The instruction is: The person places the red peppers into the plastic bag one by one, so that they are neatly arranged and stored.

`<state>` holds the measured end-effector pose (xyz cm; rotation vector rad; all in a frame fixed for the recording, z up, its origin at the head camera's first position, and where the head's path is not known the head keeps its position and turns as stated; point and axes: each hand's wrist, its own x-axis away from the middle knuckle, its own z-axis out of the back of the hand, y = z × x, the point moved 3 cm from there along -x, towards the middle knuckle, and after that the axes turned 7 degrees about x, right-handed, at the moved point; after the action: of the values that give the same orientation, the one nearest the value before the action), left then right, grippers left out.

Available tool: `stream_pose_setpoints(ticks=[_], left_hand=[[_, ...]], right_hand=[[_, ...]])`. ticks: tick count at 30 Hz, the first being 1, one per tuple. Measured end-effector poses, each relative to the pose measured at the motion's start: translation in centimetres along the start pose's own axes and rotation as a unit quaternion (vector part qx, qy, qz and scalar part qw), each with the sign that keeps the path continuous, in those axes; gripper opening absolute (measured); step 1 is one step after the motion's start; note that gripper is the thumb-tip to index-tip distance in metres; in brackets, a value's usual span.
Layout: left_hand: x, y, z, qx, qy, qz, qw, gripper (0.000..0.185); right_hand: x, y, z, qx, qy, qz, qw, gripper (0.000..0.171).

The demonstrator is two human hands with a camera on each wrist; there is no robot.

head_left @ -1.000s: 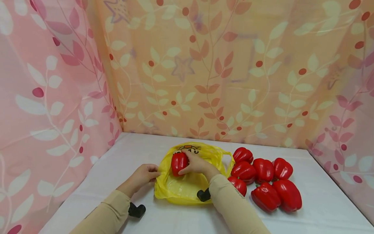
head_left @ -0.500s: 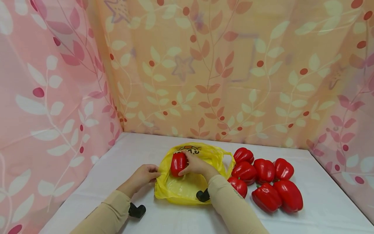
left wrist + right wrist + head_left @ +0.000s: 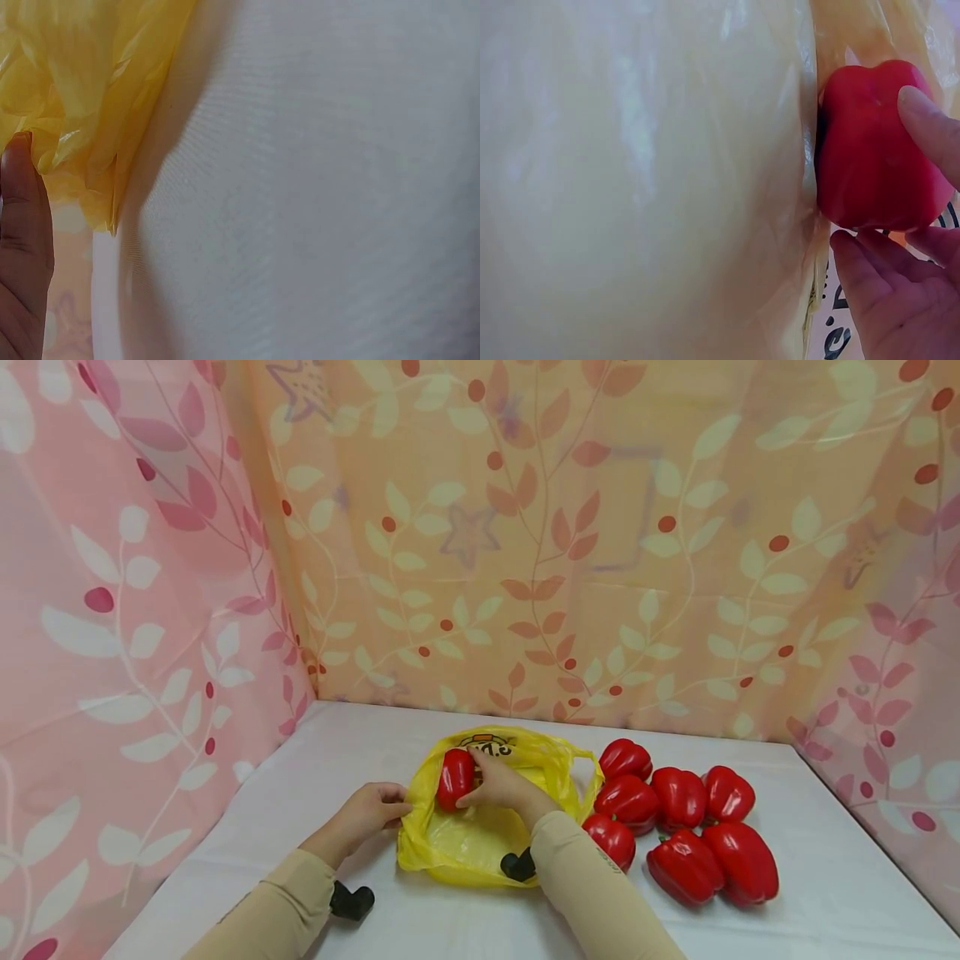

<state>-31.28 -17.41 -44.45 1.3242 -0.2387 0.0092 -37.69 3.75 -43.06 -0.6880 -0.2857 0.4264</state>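
Observation:
A yellow plastic bag (image 3: pixel 476 852) lies spread with its mouth open on the table. My left hand (image 3: pixel 362 818) pinches the bag's left edge; in the left wrist view the thumb (image 3: pixel 22 255) presses against the crumpled plastic (image 3: pixel 82 90). Inside the mouth, my right hand (image 3: pixel 504 787) holds a red bell pepper (image 3: pixel 453 781) near the bag's left side. The right wrist view has that pepper (image 3: pixel 877 157) between the thumb on one side and the fingertips on the other. Part of the bag's printing is hidden behind the right hand.
Several more red bell peppers (image 3: pixel 678 797) lie grouped on the white table (image 3: pixel 832 868), just right of the bag. A black device is worn at each wrist. Floral curtains (image 3: pixel 480 568) stand behind and at both sides of the table.
My right hand and the pepper in it have shifted slightly left, closer to the bag's left side. The left hand has stayed in place at the bag's edge.

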Motion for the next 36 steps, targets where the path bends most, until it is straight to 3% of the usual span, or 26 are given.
stream_pose_setpoints(ticks=[10, 24, 36], left_hand=[[0.2, 0.1, -0.1, 0.004, 0.007, -0.015, 0.9999, 0.011], [0.1, 0.0, -0.1, 0.0, 0.023, -0.004, 0.9997, 0.01], [0.3, 0.2, -0.2, 0.001, 0.024, -0.002, 0.9997, 0.01]], right_hand=[[0.0, 0.4, 0.8, -0.02, -0.011, 0.024, 0.999, 0.089], [1.5, -0.3, 3.0, -0.018, -0.036, 0.041, 0.998, 0.075], [2.5, -0.1, 5.4, 0.002, -0.029, 0.054, 0.998, 0.072]])
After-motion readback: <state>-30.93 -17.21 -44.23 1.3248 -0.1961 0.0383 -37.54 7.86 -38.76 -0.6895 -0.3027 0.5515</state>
